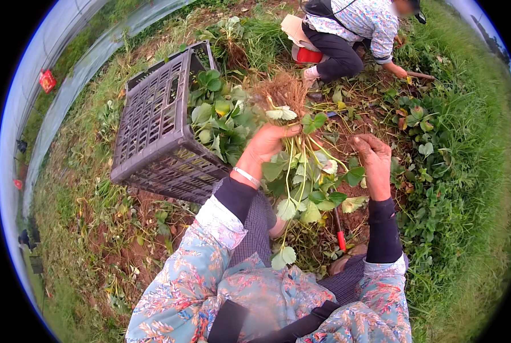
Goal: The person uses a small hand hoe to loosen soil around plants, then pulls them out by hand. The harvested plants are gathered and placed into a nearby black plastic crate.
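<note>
My left hand (269,143) grips a bunch of uprooted strawberry plants (309,188) by the stems. Their brown fibrous roots (287,92) point away from me, while the leaves hang down toward my lap. To the right of the bunch is my right hand (373,152), raised and apart from it, with soil on the curled fingers. No object shows between those fingers. A hand tool with a red handle (341,241) lies on the soil below the leaves; its far end is hidden by them.
A dark plastic crate (148,124) lies tilted at my left, with leafy strawberry plants (219,115) at its open side. Ahead, a co-worker (350,38) crouches, one hand on a wooden tool handle (420,76). Rooted plants (418,115) and tall grass (474,171) line the right.
</note>
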A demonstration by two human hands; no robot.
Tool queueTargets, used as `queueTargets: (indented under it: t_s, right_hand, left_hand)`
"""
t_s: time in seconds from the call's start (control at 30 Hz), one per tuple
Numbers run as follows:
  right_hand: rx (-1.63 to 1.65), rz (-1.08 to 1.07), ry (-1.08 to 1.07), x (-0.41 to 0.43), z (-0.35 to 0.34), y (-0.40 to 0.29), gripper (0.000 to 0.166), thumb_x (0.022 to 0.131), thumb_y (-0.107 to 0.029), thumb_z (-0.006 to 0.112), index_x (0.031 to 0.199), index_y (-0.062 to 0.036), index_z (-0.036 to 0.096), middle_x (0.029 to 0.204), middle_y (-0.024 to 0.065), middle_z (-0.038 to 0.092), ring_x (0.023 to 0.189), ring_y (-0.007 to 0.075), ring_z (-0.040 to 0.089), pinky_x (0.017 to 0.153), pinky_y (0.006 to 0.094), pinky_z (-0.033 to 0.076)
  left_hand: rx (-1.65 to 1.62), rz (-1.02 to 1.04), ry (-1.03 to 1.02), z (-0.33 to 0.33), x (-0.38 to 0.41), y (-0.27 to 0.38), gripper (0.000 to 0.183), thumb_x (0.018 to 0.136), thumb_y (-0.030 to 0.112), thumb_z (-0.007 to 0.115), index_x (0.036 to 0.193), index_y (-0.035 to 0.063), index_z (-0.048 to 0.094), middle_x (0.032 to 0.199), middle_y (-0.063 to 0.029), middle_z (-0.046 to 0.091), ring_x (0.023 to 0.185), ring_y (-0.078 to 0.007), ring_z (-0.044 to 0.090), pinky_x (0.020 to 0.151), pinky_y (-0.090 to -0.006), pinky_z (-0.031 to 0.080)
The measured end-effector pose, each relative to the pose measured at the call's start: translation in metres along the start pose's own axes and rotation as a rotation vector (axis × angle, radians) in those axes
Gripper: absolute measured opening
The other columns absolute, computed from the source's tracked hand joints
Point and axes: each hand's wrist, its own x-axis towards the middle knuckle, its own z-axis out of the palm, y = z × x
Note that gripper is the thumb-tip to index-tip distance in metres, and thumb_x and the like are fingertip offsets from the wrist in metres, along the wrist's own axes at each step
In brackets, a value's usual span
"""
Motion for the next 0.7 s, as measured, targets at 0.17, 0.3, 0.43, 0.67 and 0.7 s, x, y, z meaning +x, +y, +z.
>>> queueTargets:
  t_s: [0.17,0.3,0.43,0.67,0.7]
  right_hand:
    - [0.277,0.214,0.072,0.009,0.009,0.05,0.013,0.074,-0.01,0.059,0.072,0.0014,0.062,0.057,-0.0043,0.049,0.047,0.0034,0.037,0.042,0.0185,0.027]
    - [-0.214,-0.023,0.098,0.022,0.004,0.097,0.02,0.073,-0.019,0.055,0.07,-0.0005,0.061,0.057,0.0071,0.053,0.051,0.0141,0.049,0.051,0.0277,0.038]
    - [-0.061,0.128,0.105,0.03,0.015,0.134,0.017,0.071,-0.016,0.055,0.068,-0.0016,0.062,0.063,0.0095,0.058,0.06,0.0214,0.055,0.058,0.0294,0.041]
    - [-0.164,0.071,0.092,0.03,0.018,0.161,0.015,0.073,-0.01,0.052,0.078,-0.0026,0.064,0.069,0.0105,0.061,0.06,0.0182,0.057,0.055,0.0252,0.043]
    - [-0.085,0.215,0.113,0.035,0.02,0.158,0.015,0.071,-0.012,0.053,0.078,-0.0059,0.065,0.07,0.0117,0.061,0.064,0.0225,0.058,0.06,0.0276,0.045]
  left_hand:
    - [0.07,-0.006,0.12,0.018,0.006,-0.016,0.029,0.073,0.005,0.061,0.101,0.0021,0.053,0.095,-0.006,0.058,0.087,-0.0164,0.055,0.082,-0.0309,0.041]
    - [0.099,-0.049,0.135,0.019,0.013,-0.032,0.025,0.074,0.004,0.059,0.098,0.0006,0.054,0.09,-0.0086,0.06,0.082,-0.019,0.058,0.075,-0.0307,0.046]
    - [0.005,-0.096,0.138,0.026,0.013,-0.035,0.022,0.075,0.001,0.056,0.096,-0.0048,0.053,0.086,-0.0133,0.06,0.074,-0.0263,0.062,0.067,-0.0333,0.051]
    - [0.129,-0.139,0.146,0.012,0.018,-0.049,0.031,0.079,0.006,0.053,0.106,-0.0072,0.048,0.096,-0.0181,0.058,0.078,-0.0238,0.061,0.069,-0.0331,0.051]
    - [0.146,-0.146,0.151,0.012,0.018,-0.045,0.031,0.079,0.006,0.053,0.106,-0.0072,0.048,0.095,-0.0181,0.058,0.077,-0.0236,0.061,0.069,-0.033,0.051]
